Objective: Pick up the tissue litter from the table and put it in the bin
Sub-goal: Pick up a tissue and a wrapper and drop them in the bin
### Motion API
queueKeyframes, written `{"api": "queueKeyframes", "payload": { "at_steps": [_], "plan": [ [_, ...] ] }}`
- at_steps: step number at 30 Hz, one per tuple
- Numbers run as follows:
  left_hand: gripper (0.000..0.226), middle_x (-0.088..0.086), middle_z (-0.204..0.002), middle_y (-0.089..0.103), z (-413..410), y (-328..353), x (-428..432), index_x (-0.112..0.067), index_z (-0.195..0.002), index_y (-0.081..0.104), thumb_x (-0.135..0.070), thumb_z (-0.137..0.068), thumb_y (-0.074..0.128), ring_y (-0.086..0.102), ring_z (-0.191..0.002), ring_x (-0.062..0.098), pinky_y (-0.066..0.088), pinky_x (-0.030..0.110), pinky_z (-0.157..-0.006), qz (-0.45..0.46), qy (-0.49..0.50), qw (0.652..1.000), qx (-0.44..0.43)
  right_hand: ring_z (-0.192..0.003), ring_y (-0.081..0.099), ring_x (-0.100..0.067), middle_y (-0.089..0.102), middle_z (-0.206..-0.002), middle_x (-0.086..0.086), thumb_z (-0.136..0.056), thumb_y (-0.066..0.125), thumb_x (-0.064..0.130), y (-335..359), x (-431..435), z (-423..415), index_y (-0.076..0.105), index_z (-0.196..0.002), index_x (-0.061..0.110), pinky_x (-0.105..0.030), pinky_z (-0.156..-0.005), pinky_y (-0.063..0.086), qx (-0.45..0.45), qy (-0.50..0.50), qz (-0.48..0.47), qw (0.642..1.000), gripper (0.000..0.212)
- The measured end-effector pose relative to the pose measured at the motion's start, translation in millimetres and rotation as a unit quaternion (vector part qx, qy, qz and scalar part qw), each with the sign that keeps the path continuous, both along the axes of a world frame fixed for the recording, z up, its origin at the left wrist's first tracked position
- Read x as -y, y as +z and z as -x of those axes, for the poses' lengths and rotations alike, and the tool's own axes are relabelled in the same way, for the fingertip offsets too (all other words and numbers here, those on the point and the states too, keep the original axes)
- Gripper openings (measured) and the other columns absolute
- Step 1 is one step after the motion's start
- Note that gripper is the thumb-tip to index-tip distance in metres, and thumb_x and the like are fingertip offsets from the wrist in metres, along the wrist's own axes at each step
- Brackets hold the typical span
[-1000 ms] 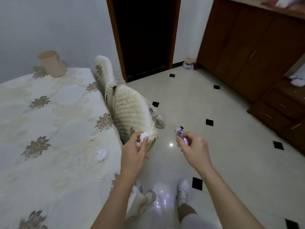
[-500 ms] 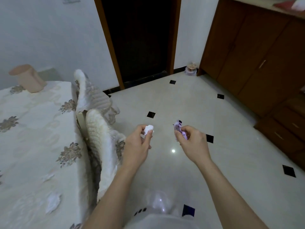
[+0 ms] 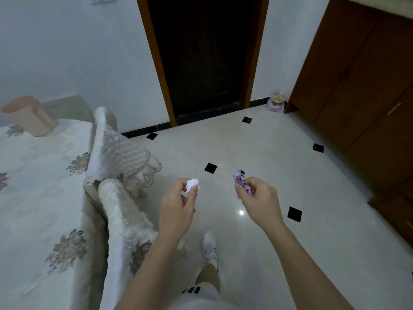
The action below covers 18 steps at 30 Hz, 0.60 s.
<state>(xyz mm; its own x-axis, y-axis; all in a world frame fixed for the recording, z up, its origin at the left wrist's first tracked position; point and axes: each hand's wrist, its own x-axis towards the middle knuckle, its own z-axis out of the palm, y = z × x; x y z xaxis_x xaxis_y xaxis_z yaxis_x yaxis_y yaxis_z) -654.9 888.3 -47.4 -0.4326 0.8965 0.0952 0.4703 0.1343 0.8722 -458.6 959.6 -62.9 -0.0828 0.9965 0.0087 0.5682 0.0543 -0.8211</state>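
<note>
your left hand (image 3: pixel 176 211) is over the floor (image 3: pixel 279 166), thumb and forefinger curled in a pinch on a crumpled white tissue (image 3: pixel 192 184). the tissue sits at the fingertips, clear of the table (image 3: pixel 33 198). your right hand (image 3: pixel 257 198) is level with the left and near it, fingers curled round a purple wrapper (image 3: pixel 239 179) that sticks out above them. the pink bin (image 3: pixel 31 116) stands at the far end of the table, well apart from both hands. two covered chairs (image 3: pixel 120 157) stand between the table and your hands.
</note>
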Motion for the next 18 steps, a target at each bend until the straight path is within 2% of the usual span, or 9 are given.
{"api": "queueKeyframes", "payload": {
  "at_steps": [3,5,7,11,15,18],
  "plan": [
    [0.009,0.006,-0.068,0.065,20.6,-3.8,-45.6,-0.029,-0.089,0.059,-0.031,-0.098,0.056,0.060,-0.049,0.017,0.048,0.032,-0.053,-0.006,0.013,1.000,0.000,-0.062,0.064,-0.026,0.058,-0.058,-0.002,-0.088,0.061,0.040,-1.5,-52.0,20.7,0.058,-0.066,0.019,-0.040,-0.065,0.052,-0.001,0.011,0.004,1.000,0.031],
    [0.011,0.008,-0.061,0.057,33.9,-3.0,-75.0,-0.029,-0.087,0.058,-0.034,-0.098,0.056,0.056,-0.050,0.025,0.046,0.037,-0.052,-0.008,0.021,1.000,0.000,-0.062,0.063,-0.027,0.058,-0.058,-0.004,-0.087,0.060,0.042,1.4,-81.7,34.9,0.058,-0.066,0.018,-0.041,-0.065,0.052,-0.001,0.021,0.007,1.000,0.032],
    [0.014,0.003,-0.060,0.052,54.2,-2.9,-117.0,-0.030,-0.085,0.056,-0.037,-0.097,0.056,0.053,-0.053,0.031,0.043,0.038,-0.050,-0.017,0.034,0.999,-0.001,-0.063,0.061,-0.028,0.059,-0.058,-0.006,-0.089,0.060,0.042,4.5,-125.5,56.2,0.059,-0.067,0.016,-0.042,-0.063,0.051,-0.003,0.034,0.006,0.999,0.034],
    [0.016,-0.001,-0.066,0.057,94.0,2.2,-195.7,-0.025,-0.089,0.057,-0.038,-0.098,0.054,0.055,-0.055,0.027,0.044,0.035,-0.051,-0.026,0.040,0.998,-0.030,-0.064,0.063,-0.030,0.061,-0.062,-0.010,-0.089,0.059,0.044,14.2,-211.3,98.5,0.060,-0.069,0.015,-0.042,-0.063,0.052,0.000,0.047,0.005,0.999,0.036],
    [0.018,0.002,-0.065,0.058,129.6,5.9,-254.5,-0.026,-0.093,0.056,-0.042,-0.098,0.051,0.057,-0.054,0.026,0.046,0.039,-0.049,-0.024,0.043,0.997,-0.058,-0.065,0.065,-0.030,0.064,-0.066,-0.012,-0.090,0.060,0.043,19.0,-273.2,134.1,0.063,-0.073,0.012,-0.042,-0.065,0.053,0.000,0.056,0.004,0.998,0.036],
    [0.019,0.002,-0.067,0.057,148.9,6.2,-287.3,-0.029,-0.091,0.056,-0.045,-0.098,0.050,0.057,-0.054,0.028,0.048,0.044,-0.050,-0.022,0.051,0.998,-0.039,-0.065,0.065,-0.030,0.062,-0.063,-0.012,-0.091,0.062,0.041,18.5,-306.3,155.0,0.063,-0.072,0.011,-0.041,-0.066,0.053,-0.005,0.059,0.015,0.998,0.036]
  ]
}}
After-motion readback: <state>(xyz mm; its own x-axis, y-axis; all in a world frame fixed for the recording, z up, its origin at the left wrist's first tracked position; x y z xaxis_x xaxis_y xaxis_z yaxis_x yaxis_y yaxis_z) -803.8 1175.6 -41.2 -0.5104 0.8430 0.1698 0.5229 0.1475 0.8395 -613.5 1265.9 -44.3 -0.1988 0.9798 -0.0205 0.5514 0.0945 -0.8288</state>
